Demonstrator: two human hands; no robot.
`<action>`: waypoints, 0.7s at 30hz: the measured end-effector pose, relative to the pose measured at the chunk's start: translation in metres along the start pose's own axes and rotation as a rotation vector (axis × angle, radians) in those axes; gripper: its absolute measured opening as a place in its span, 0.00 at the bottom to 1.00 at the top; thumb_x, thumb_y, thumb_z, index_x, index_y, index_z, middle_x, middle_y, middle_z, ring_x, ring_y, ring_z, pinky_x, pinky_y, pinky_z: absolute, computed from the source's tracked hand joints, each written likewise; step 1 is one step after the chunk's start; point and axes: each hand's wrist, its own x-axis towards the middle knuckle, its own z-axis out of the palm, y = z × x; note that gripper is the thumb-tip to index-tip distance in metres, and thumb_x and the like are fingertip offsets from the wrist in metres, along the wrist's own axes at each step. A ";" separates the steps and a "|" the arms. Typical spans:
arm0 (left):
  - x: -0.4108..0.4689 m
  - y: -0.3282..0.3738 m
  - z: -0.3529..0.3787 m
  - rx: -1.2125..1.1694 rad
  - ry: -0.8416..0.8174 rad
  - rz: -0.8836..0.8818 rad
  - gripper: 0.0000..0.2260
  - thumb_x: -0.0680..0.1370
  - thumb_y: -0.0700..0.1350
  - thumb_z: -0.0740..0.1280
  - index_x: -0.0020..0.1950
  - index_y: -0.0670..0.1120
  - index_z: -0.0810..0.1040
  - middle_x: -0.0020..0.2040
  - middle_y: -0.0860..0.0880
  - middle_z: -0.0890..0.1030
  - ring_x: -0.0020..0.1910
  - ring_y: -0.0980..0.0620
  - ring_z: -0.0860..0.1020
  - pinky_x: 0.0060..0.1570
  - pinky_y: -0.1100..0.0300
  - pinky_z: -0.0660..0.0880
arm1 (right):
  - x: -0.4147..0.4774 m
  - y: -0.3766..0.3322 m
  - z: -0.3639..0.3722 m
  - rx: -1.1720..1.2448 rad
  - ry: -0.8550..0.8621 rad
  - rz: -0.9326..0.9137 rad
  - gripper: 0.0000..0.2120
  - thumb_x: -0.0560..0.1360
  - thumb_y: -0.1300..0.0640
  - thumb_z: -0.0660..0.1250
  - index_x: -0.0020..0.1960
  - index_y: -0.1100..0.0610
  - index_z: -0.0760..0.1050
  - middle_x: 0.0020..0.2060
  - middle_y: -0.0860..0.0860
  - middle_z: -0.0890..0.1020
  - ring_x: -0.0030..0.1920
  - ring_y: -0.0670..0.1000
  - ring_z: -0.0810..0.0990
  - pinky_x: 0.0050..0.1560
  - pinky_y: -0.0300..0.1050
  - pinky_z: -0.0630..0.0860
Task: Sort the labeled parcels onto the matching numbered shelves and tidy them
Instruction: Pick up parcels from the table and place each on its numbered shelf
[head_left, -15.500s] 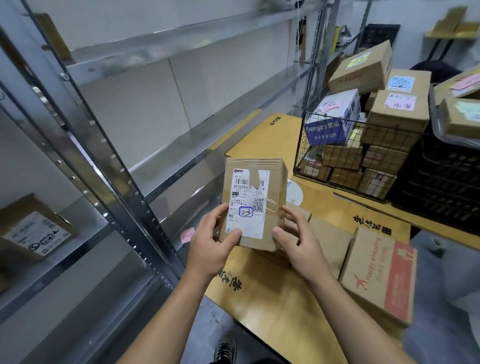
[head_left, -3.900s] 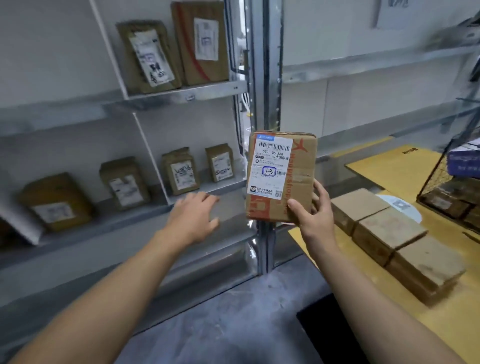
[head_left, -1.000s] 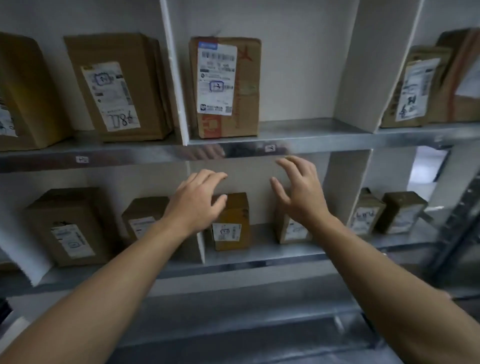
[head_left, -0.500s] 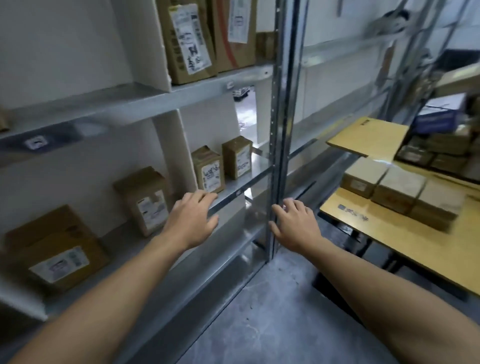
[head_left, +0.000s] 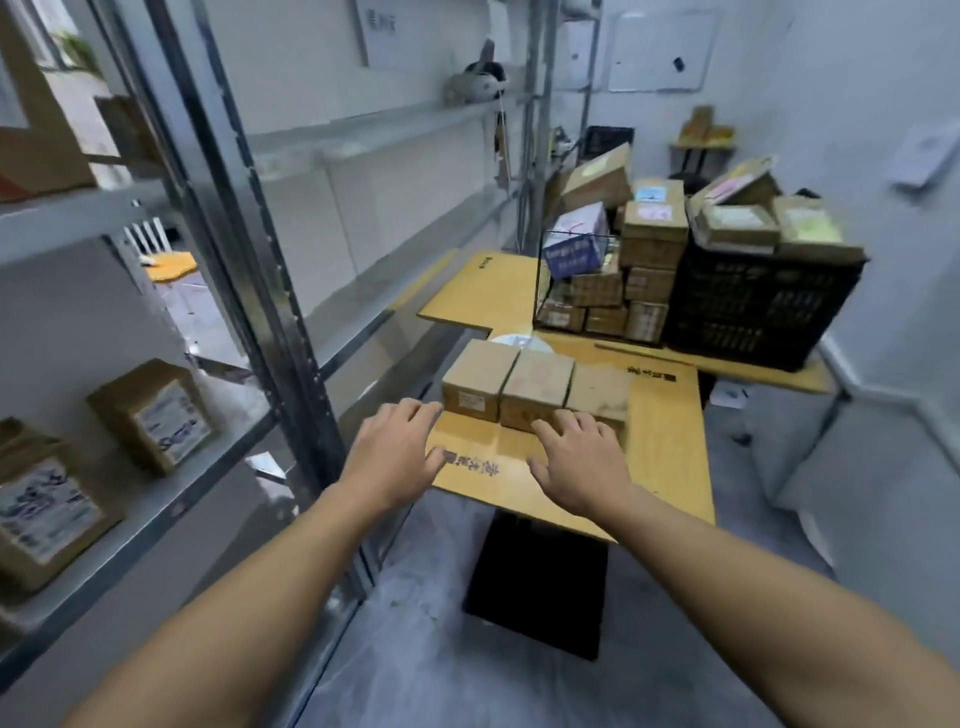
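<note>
Three parcels (head_left: 537, 387) sit in a tight row, touching side by side, on the worktop (head_left: 665, 457) near its shelf-side edge. The left parcel (head_left: 480, 382) shows a small label on its front face, but I cannot read a number on it. The tops of the other two are blurred.

Both hands are empty. Left hand (head_left: 397, 452) hovers palm down just short of the left parcel, fingers (head_left: 415, 410) spread and relaxed. Right hand (head_left: 576, 457) is palm down in front of the middle and right boxes, fingers (head_left: 566, 421) spread too. Their tips overlap the boxes' front faces; whether they touch I cannot tell.

Step in hand, as I judge it: fetching the next parcel from the row. None is lifted yet.

Next move calls for:
- closing on one box, probably an end one so its neighbours stay put;
- tilting its label toward the camera and reading the number;
- turning to the shelf (head_left: 208, 457) at my left, where labeled boxes (head_left: 156, 415) already stand.

Further back on the worktop are a wire basket (head_left: 576, 291) and a black crate (head_left: 758, 306), both heaped with more parcels. Much sorting is left.
</note>
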 end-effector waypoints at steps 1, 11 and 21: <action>0.014 0.013 0.007 -0.012 -0.009 0.016 0.24 0.79 0.55 0.61 0.74 0.52 0.64 0.69 0.50 0.70 0.66 0.46 0.69 0.64 0.49 0.67 | 0.004 0.016 0.001 -0.001 -0.014 0.017 0.24 0.81 0.40 0.55 0.73 0.49 0.66 0.69 0.55 0.71 0.70 0.59 0.68 0.66 0.56 0.68; 0.116 0.099 0.069 -0.035 -0.108 0.162 0.23 0.79 0.54 0.61 0.73 0.52 0.64 0.70 0.50 0.70 0.66 0.46 0.68 0.63 0.50 0.68 | 0.029 0.118 0.030 0.072 -0.093 0.169 0.22 0.81 0.41 0.57 0.71 0.50 0.67 0.69 0.54 0.72 0.69 0.58 0.69 0.65 0.56 0.69; 0.229 0.122 0.153 -0.104 -0.221 0.225 0.21 0.79 0.54 0.60 0.72 0.52 0.66 0.69 0.52 0.71 0.68 0.48 0.67 0.69 0.51 0.61 | 0.115 0.174 0.086 0.156 -0.211 0.280 0.22 0.82 0.42 0.55 0.73 0.49 0.65 0.70 0.55 0.70 0.69 0.59 0.68 0.66 0.55 0.68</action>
